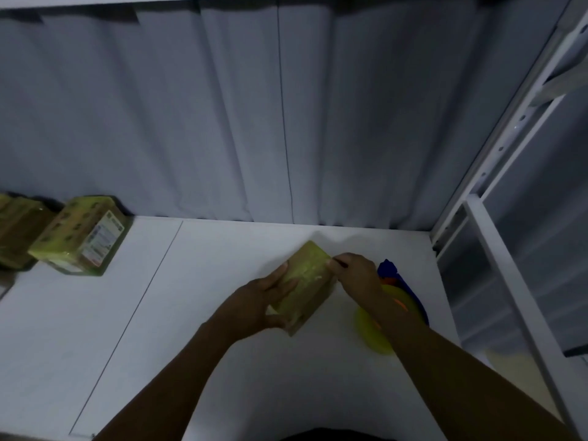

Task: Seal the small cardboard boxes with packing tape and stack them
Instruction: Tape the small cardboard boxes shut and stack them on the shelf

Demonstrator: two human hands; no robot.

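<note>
A small cardboard box stands tilted on the white table, right of centre. My left hand grips its near left side, thumb on top. At the box's far right corner my right hand has its fingers curled and seems to pinch the edge; whether tape is between the fingers is too dim to tell. Behind my right forearm lies a tape dispenser with a yellow roll, blue body and orange parts. Another cardboard box with a printed label sits at the far left.
More boxes stand at the left edge, partly cut off. A grey curtain hangs behind the table. A white metal frame rises at the right. The table's right edge runs close beside the dispenser.
</note>
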